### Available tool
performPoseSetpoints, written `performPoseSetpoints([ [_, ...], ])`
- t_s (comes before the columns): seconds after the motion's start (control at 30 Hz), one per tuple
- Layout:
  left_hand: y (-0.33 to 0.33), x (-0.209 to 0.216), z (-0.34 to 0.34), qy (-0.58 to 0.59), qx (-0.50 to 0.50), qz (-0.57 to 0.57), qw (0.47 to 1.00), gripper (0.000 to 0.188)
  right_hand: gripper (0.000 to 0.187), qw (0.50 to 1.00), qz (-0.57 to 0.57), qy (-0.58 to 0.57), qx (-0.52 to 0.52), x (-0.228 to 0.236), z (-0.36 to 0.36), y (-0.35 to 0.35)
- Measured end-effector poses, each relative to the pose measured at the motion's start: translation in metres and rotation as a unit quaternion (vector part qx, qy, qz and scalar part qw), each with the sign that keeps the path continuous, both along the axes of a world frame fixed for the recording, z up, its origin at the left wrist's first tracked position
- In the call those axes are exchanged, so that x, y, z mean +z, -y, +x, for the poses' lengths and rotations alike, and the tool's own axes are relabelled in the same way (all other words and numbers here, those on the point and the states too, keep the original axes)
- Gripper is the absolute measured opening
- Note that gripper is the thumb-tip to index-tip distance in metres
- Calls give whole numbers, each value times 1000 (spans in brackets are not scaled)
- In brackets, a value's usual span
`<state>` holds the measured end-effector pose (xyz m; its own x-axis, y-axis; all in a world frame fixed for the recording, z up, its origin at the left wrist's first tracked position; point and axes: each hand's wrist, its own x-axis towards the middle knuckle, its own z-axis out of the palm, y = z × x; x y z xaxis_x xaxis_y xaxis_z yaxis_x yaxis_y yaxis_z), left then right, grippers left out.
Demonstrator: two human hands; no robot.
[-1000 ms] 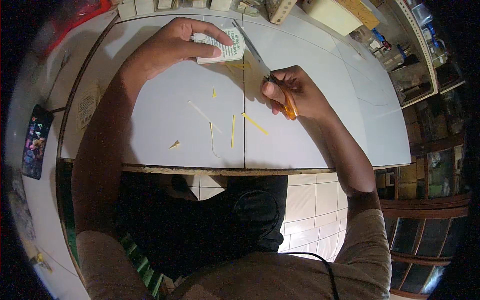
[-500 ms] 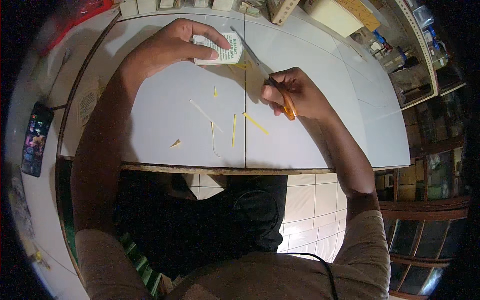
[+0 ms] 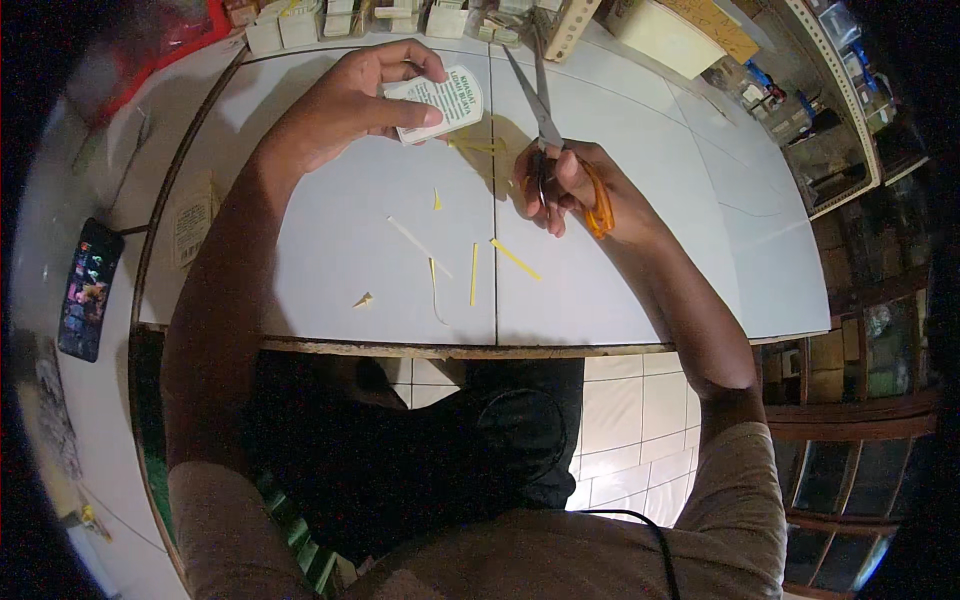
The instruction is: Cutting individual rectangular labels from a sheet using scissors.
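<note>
Between thumb and fingers, my left hand (image 3: 372, 98) pinches a small white printed label (image 3: 452, 100) with rounded corners and green lettering. My right hand (image 3: 575, 185) grips scissors (image 3: 545, 125) by their orange handles. Their blades are parted, point away from me, and stand apart from the label, to its right. Thin yellow strips (image 3: 474, 274) and a pale strip (image 3: 415, 243) lie on the white tabletop (image 3: 600, 300) nearer to me. Two small yellowish scraps (image 3: 437, 201) lie there too. More yellow strips show in shadow beside the label.
Several small containers of paper slips (image 3: 447, 20) line the far edge. A phone with a lit screen (image 3: 90, 290) stands at the left, near another printed label (image 3: 190, 225). At the far right is a metal shelf rack (image 3: 835, 95) holding packets.
The scissors have turned upright and opened, moving away from the label. My left hand has tilted the label, which now shows more of its face. The whole view has shifted slightly.
</note>
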<state>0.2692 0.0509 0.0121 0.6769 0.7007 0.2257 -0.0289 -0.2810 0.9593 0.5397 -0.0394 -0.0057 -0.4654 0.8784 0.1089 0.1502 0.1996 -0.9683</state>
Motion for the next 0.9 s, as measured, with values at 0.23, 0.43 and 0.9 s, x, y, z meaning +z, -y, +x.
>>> performPoseSetpoints([
  [0.23,-8,-2,-2,-20,11,9,1000,26,62,1000,-13,8,-1,0,1,0],
  [0.43,-9,-3,2,18,43,58,997,20,64,1000,-15,26,-9,0,4,-1],
  [0.9,-13,1,-9,37,90,56,994,34,65,999,-17,30,-4,-4,0,-5],
])
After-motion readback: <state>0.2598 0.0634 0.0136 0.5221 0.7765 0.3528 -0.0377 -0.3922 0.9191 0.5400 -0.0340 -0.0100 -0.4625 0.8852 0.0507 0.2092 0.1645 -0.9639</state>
